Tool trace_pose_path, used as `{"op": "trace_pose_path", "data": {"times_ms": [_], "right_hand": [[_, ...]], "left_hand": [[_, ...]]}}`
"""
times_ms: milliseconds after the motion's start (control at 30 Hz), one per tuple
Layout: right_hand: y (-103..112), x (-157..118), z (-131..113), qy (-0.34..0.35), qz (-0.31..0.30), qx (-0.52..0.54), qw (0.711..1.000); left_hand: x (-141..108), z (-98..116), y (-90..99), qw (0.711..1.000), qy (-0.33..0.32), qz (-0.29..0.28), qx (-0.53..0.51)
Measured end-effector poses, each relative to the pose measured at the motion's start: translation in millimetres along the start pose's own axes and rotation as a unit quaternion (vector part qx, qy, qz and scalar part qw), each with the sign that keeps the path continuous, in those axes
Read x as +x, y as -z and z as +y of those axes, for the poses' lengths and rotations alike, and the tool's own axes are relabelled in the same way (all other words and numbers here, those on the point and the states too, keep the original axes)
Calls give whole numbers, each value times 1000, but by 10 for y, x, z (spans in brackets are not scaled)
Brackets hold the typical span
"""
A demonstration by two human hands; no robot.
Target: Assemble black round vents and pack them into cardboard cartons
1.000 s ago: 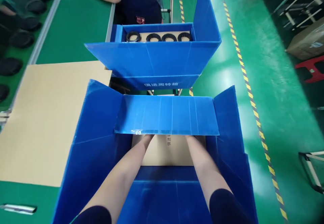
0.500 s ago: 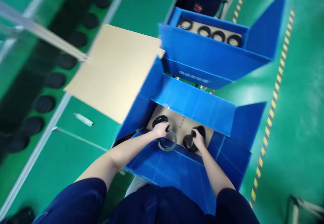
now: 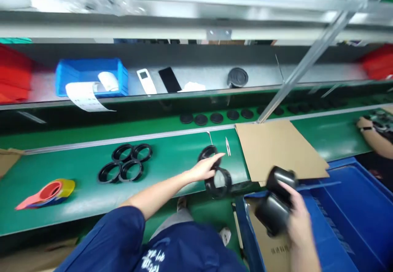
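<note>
My left hand (image 3: 206,168) is closed around two black rings (image 3: 226,182), one above the other, at the front edge of the green bench. Closed on two more black rings, seen from the side and smeared by motion, my right hand (image 3: 296,206) is above the blue box (image 3: 254,239) and its cardboard layer (image 3: 272,245). Several black rings (image 3: 130,170) lie grouped on the bench to the left of my left hand. Beyond that hand, tweezers (image 3: 227,146) rest on the green surface.
A cardboard sheet (image 3: 270,145) overhangs the bench edge. Round black discs (image 3: 216,118) line the back strip. Tape rolls (image 3: 52,192) lie at left. A metal post (image 3: 310,55) rises at right. Another person's arm (image 3: 379,141) reaches in at far right, beside another blue box (image 3: 362,198).
My view has swung from the blue boxes to the bench. Both hands have lifted rings out of the box; the left is now over the bench edge, the right still above the box.
</note>
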State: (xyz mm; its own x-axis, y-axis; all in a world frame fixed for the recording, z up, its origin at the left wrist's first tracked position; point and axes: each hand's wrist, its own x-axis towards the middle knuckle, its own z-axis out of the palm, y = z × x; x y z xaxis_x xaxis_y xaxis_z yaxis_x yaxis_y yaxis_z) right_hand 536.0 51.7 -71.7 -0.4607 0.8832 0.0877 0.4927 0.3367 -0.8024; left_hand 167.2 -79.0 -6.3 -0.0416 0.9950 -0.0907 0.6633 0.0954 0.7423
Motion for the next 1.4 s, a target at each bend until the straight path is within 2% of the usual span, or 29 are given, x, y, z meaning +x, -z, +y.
{"op": "trace_pose_path", "data": {"times_ms": [33, 100, 133, 167, 200, 267, 300, 367, 467, 533, 633, 700, 767, 833, 900, 1000, 1067, 1167, 1233, 1300, 1400], "right_hand": [[-353, 258, -362, 49, -38, -9, 998], [-1150, 693, -1000, 111, -131, -101, 980], [-1560, 851, -1256, 127, -194, -176, 957], [-1952, 963, -1463, 145, -265, -257, 918], [-2310, 1032, -1620, 156, -320, -311, 881], [-2881, 1074, -1805, 166, -389, -357, 833], [-3087, 1071, -1847, 165, -407, -358, 824], [-3355, 1063, -1870, 152, -429, -349, 819], [-3512, 1142, -1849, 119, -454, -325, 821], [-3538, 1291, -1849, 94, -458, -290, 835], [-3605, 1707, -1903, 53, -427, -201, 880], [-3755, 2110, -1970, 9, -387, -128, 913], [-4022, 2559, -2053, -56, -346, -51, 935], [-4380, 2978, -2146, -130, -313, 28, 940], [-4760, 3296, -2241, -199, -286, 100, 932], [-5209, 3533, -2374, -276, -251, 188, 909], [-5350, 3544, -2455, -305, -235, 237, 892], [-5290, 3349, -2557, -318, -237, 295, 869], [-5091, 3050, -2593, -314, -265, 324, 852], [-4791, 2613, -2590, -306, -312, 346, 830], [-4228, 1826, -2517, -289, -392, 376, 789]], "left_hand": [[-137, -370, 112, 997, 54, 4, 49], [-415, -1036, 268, 979, 145, -3, 142], [-561, -1310, 319, 968, 175, -8, 177], [-707, -1538, 354, 960, 194, -13, 202], [-844, -1720, 376, 955, 204, -16, 215], [-1059, -1967, 393, 952, 217, -18, 217], [-1126, -2049, 393, 952, 223, -17, 211], [-1184, -2171, 386, 950, 239, -9, 201], [-1158, -2307, 381, 948, 256, 17, 190], [-1141, -2368, 398, 947, 260, 32, 187], [-1186, -2411, 450, 941, 270, 60, 194], [-1283, -2416, 474, 939, 271, 101, 184], [-1439, -2405, 459, 937, 265, 167, 151], [-1651, -2374, 385, 927, 269, 239, 108], [-1891, -2315, 257, 910, 292, 289, 62], [-2202, -2177, 45, 887, 338, 316, -11], [-2299, -2071, -40, 872, 364, 323, -50], [-2190, -1921, -12, 851, 386, 344, -95], [-1952, -1827, 100, 832, 390, 369, -141], [-1637, -1733, 259, 800, 381, 406, -226], [-1186, -1587, 515, 707, 305, 479, -422]]}}
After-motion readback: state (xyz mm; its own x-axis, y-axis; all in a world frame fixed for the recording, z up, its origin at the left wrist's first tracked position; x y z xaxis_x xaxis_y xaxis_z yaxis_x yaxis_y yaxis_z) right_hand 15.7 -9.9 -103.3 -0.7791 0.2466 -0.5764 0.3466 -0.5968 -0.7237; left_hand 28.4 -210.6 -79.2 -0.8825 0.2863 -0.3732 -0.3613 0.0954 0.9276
